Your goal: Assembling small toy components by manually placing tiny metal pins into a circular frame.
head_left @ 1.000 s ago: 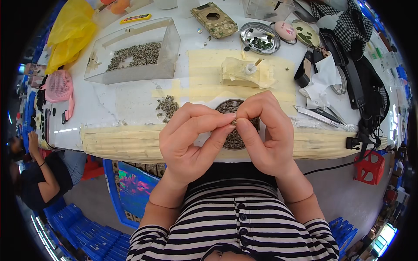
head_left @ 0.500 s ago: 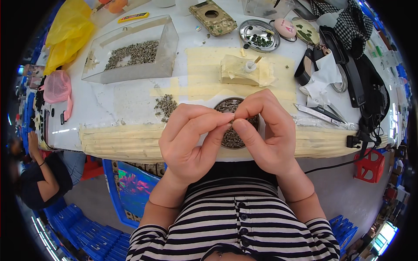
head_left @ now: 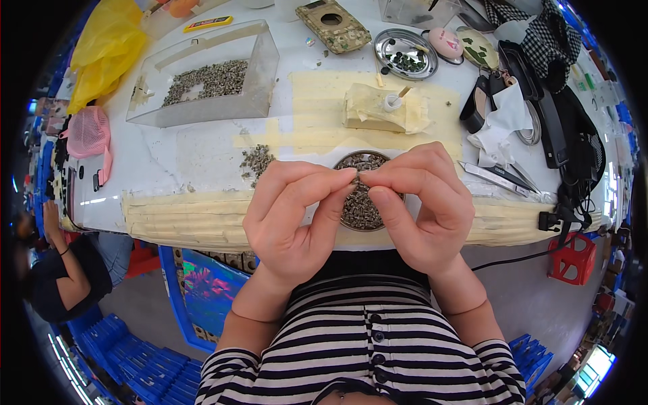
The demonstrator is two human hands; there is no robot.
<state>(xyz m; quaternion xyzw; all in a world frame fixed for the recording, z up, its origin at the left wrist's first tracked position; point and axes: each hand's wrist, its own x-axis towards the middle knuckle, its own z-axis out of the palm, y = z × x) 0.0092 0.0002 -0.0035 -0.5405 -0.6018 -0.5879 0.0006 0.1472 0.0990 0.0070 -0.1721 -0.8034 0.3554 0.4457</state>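
Note:
My left hand (head_left: 293, 219) and my right hand (head_left: 425, 209) meet fingertip to fingertip above a round metal dish (head_left: 403, 214). Both are closed in a pinch. A tiny grey-brown part (head_left: 357, 179) shows between the fingertips, too small for me to name its kind. Many similar small grey-brown parts (head_left: 362, 210) fill the dish below, which my fingers partly cover. To the left of the dish, a loose heap of the same parts (head_left: 257, 160) lies on the table.
Beyond the heap stands a clear plastic box (head_left: 253, 81) with more parts inside. A taped block (head_left: 385, 118) holds a small white pot (head_left: 392, 102). Tweezers (head_left: 496, 177) lie at right, near a white tissue (head_left: 503, 125). A steel plate (head_left: 420, 67) holds dark green pieces. Another person's arm (head_left: 73, 273) shows at far left.
My right hand has shifted slightly right, and its fingertips have parted a little from the left ones. More of the dish and the tiny part now shows.

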